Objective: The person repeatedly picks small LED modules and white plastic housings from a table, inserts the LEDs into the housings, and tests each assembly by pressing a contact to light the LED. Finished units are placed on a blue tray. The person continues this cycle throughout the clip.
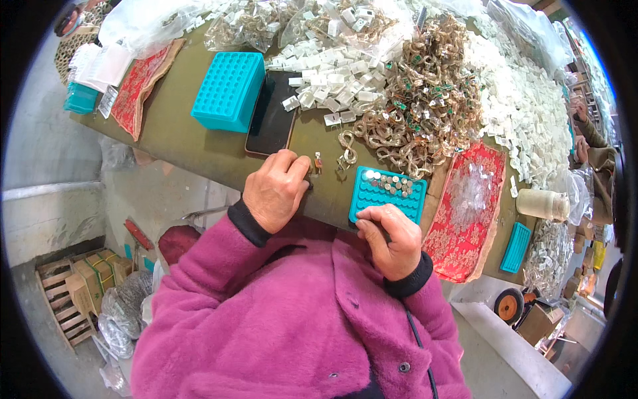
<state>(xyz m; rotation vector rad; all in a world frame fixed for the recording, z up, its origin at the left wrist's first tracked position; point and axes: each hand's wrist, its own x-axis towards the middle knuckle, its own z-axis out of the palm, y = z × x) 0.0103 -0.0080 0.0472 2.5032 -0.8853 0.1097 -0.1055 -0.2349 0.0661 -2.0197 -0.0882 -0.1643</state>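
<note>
Our right hand's fingers are pinched together at the near edge of the small teal tray on the counter; whether they clamp a piece we cannot tell. Our left hand rests curled, fingers together, beside a tiny clip. We judge it light, rigid and easily dropped: pinch its sides. Beyond lie a dark phone and tangled chain links.

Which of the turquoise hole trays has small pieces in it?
The turquoise tray by the right hand; its top row holds small round pieces. The bigger tray beside the phone looks empty.
</note>
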